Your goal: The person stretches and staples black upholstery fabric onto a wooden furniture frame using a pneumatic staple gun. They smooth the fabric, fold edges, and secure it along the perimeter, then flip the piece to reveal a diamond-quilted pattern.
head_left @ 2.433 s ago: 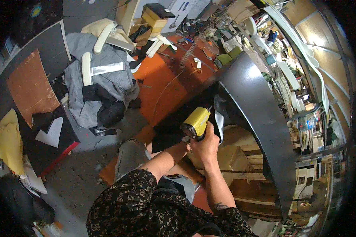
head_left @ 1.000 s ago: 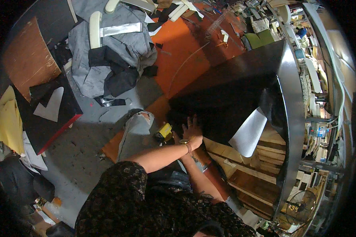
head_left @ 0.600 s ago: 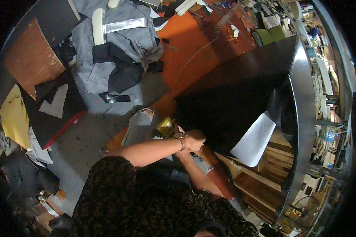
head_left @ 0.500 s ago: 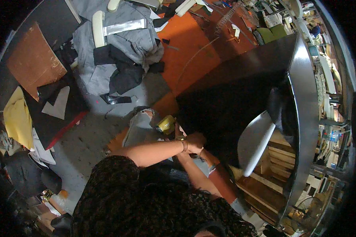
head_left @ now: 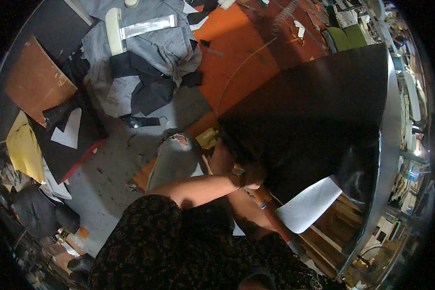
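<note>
Much clutter strews grey floor [head_left: 113, 159].

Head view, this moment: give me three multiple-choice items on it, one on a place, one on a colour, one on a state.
1. Where does the yellow tool lie?
A. on the floor by the near corner of the black sheet
B. on top of the grey clothes
C. on the brown board

2. What colour is the underside of the sheet's turned-up flap?
A. orange
B. light grey
C. yellow

3. How do the hands stand?
A. both raised in the air
B. one lifts the yellow tool
C. both pressed at the near edge of the black sheet

Answers: 1 A, the tool rests on the floor beside the sheet's corner, just past the hands. 2 B, the flap shows pale grey against the black face. 3 C, the left hand and right hand both sit at the sheet's edge, holding no tool.
</note>
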{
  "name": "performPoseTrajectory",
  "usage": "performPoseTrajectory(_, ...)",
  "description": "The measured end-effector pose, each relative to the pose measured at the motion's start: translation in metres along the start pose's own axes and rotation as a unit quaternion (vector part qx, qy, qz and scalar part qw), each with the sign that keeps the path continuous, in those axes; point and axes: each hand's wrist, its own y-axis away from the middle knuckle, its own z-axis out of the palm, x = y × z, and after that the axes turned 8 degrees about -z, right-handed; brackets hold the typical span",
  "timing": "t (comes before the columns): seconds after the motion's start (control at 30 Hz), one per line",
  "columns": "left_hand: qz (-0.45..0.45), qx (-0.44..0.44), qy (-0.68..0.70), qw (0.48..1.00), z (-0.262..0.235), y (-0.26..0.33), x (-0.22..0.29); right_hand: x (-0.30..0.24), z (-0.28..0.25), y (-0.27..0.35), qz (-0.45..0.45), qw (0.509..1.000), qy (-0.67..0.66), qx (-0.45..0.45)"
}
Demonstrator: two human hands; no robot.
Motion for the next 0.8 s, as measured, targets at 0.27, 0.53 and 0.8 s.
performPoseTrajectory(0.27,-0.006,0.008,0.012,1.000,0.026,-0.008,-0.001,0.000,-0.031,0.013,0.005,0.998,0.041,-0.046)
performPoseTrajectory(0.53,0.043,0.067,0.035,0.996,0.055,-0.044,0.002,-0.024,-0.069,0.029,0.060,0.998,0.010,-0.034)
performPoseTrajectory(0.8,-0.054,-0.042,-0.043,0.997,-0.014,-0.026,0.048,-0.011,-0.041,0.043,0.035,0.991,-0.038,0.124)
